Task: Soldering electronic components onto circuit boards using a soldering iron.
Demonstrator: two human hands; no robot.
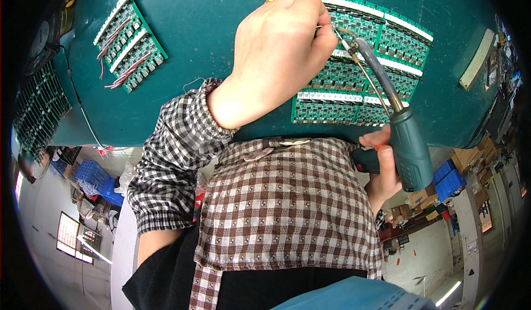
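My right hand (pixel 385 172) grips the handle of a dark green soldering gun (pixel 410 147). Its bent metal tube and a thin feed rod reach up and left over a panel of green circuit boards (pixel 401 43) with white connector strips. The tip ends close beside the fingers of my left hand (pixel 279 50). Those fingers are pinched together above the panel, on what looks like a thin wire (pixel 318 27), mostly hidden by the fingers. My left hand and wrist cover part of the panel's left side.
On the green table mat (pixel 193 39), a smaller board panel (pixel 130 44) with red and white wires lies at the left. More boards (pixel 41 108) stand at the far left edge, near a black cable (pixel 74 83). A pale strip (pixel 477 60) lies at the right.
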